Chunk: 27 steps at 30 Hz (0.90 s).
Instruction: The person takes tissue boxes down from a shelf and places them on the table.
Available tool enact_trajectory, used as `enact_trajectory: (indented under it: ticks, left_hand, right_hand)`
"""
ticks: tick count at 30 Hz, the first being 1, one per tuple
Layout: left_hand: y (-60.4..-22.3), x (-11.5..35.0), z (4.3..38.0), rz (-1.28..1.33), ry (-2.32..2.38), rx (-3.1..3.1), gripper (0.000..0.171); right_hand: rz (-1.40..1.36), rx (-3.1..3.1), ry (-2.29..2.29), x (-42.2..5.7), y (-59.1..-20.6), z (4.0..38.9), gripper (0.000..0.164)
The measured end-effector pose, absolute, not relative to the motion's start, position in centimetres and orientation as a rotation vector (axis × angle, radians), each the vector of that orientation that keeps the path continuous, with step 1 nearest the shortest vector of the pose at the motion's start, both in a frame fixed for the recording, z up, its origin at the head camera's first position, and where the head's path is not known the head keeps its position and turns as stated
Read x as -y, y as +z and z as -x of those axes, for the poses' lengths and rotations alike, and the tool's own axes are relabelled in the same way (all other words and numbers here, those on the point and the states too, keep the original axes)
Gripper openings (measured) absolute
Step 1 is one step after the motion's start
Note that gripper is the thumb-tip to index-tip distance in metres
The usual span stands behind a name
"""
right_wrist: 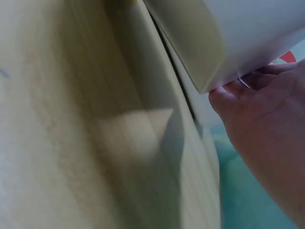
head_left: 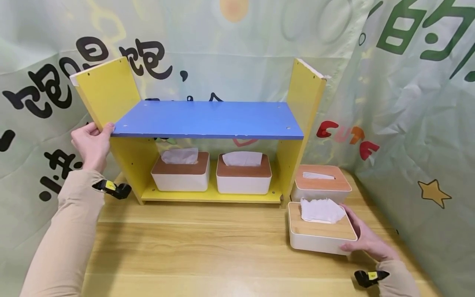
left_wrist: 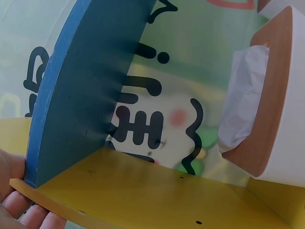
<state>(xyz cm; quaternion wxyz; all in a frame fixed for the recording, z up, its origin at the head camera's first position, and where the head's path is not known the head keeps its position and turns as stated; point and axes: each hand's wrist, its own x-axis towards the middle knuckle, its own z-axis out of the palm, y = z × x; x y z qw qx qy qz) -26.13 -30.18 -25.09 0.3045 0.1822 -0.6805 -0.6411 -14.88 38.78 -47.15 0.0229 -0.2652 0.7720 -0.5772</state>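
Our left hand grips the shelf at its left edge in the head view, while our right hand holds a tissue box, front right of the shelf. A second box sits right of the shelf; two more boxes stand inside. Left wrist: our fingers curl round the shelf's side. Right wrist: we're gripping the tissue box's edge!

A wood-grain worktop carries a yellow-and-blue shelf unit and, just to its right, a wood-lidded tissue box. On the unit's yellow bottom board, two white tissue boxes sit side by side, slightly apart.
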Motion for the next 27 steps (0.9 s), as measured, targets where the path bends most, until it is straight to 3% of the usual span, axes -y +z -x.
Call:
enact_trajectory:
  ticks: [27]
  left_hand:
    - [-25.2,30.3,26.2,-0.466,-1.672,1.803,0.043]
  right_hand:
    - [0.662,-2.324,-1.75,-39.4,-48.5,14.2,0.115]
